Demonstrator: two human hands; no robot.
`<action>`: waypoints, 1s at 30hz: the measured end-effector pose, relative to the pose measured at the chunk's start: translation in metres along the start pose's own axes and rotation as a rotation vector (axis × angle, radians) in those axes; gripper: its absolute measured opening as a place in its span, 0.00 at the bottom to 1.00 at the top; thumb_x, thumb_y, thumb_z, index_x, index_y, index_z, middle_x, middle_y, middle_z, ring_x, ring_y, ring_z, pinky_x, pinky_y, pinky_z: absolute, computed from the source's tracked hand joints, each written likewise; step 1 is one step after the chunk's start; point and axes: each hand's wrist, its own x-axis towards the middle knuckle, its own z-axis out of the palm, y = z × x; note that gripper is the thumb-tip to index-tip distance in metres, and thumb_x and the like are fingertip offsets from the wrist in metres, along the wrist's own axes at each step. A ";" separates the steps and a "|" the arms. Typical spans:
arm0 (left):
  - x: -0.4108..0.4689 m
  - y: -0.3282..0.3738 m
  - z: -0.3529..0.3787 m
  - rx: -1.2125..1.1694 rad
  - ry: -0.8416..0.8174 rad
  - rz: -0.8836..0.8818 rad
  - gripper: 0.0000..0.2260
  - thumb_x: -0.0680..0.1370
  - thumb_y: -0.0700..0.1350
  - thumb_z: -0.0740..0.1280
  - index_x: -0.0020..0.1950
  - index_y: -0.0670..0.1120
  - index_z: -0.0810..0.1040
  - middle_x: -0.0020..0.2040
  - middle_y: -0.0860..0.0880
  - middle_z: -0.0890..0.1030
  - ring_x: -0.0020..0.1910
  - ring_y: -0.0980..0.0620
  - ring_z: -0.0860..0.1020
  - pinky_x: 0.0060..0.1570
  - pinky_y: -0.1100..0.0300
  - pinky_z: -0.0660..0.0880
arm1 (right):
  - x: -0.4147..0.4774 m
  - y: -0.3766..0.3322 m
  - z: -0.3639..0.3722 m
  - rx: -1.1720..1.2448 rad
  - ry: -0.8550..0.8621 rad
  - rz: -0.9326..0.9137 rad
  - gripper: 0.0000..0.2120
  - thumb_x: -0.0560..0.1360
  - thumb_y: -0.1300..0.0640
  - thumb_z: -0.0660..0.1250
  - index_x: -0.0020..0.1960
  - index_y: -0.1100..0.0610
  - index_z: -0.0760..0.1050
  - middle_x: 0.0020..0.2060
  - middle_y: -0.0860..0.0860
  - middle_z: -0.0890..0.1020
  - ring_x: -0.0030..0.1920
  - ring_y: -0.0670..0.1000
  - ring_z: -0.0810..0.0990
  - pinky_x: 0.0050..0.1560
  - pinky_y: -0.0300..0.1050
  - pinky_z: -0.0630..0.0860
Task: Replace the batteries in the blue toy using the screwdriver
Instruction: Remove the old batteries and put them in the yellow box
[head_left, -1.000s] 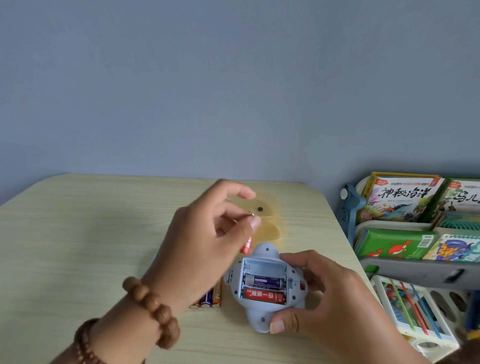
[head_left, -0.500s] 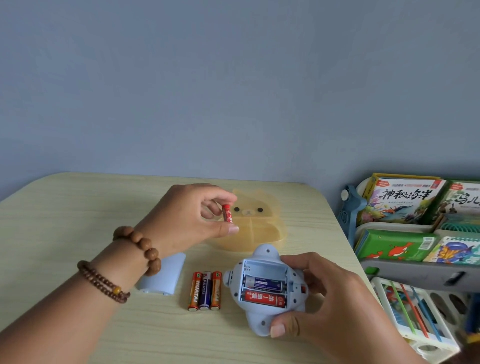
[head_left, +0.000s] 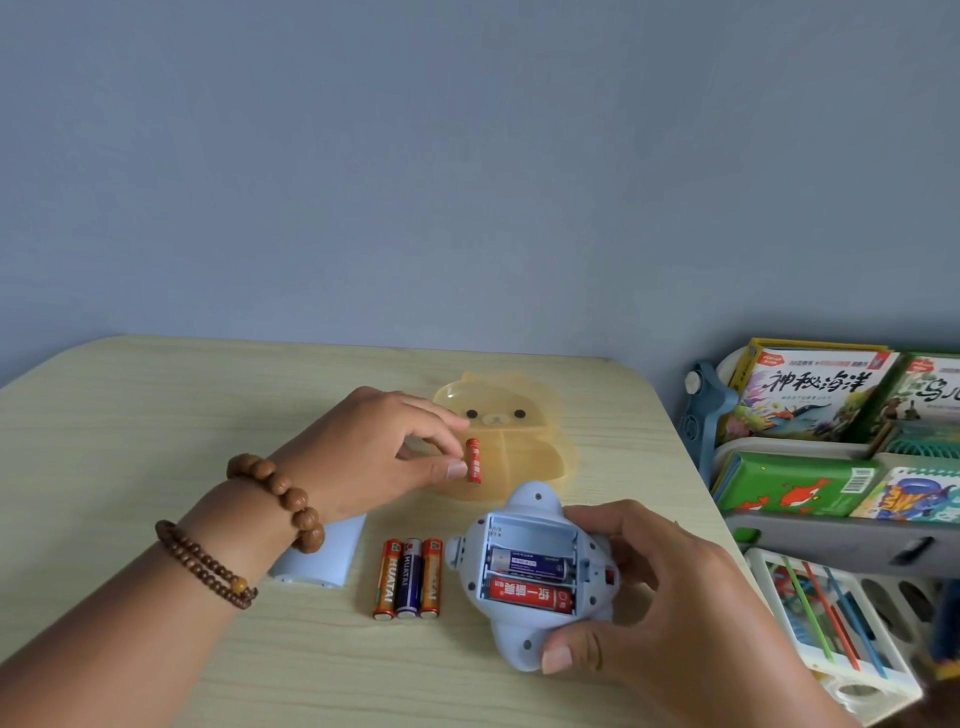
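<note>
Our left hand (head_left: 363, 457) pinches a red battery (head_left: 473, 460) upright between thumb and fingers, over the near edge of the yellow bear-shaped tray (head_left: 524, 457). Our right hand (head_left: 670, 603) grips the blue toy (head_left: 530, 577) from its right side, holding it back-up with the battery bay open; two batteries fill the lower slots and the top slot sits bare. Three more batteries (head_left: 409, 578) lie side by side just left of the toy, with the pale blue cover (head_left: 324, 558) beyond them, partly under our left wrist. The table (head_left: 130, 415) stays open to the left and front; its right edge runs close to a rack of books (head_left: 831, 431).
</note>
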 end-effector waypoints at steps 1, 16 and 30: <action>-0.001 -0.001 0.001 0.012 0.003 0.008 0.05 0.75 0.54 0.72 0.48 0.58 0.86 0.61 0.67 0.79 0.53 0.75 0.75 0.61 0.63 0.75 | 0.000 0.000 0.000 0.002 0.002 -0.003 0.33 0.49 0.41 0.85 0.51 0.34 0.77 0.48 0.30 0.81 0.47 0.36 0.82 0.43 0.26 0.74; -0.063 0.044 0.014 -0.049 -0.058 0.178 0.40 0.63 0.65 0.78 0.72 0.64 0.67 0.68 0.72 0.69 0.66 0.75 0.66 0.64 0.80 0.61 | 0.001 -0.010 -0.003 -0.015 -0.001 0.057 0.31 0.49 0.44 0.86 0.49 0.36 0.77 0.44 0.31 0.84 0.45 0.35 0.83 0.45 0.30 0.78; -0.062 0.046 0.025 -0.151 0.104 0.219 0.32 0.59 0.56 0.84 0.61 0.55 0.82 0.54 0.60 0.81 0.52 0.61 0.82 0.49 0.65 0.77 | 0.023 -0.042 0.025 -0.219 0.088 -0.052 0.21 0.70 0.49 0.66 0.63 0.42 0.72 0.51 0.37 0.77 0.51 0.38 0.75 0.45 0.29 0.73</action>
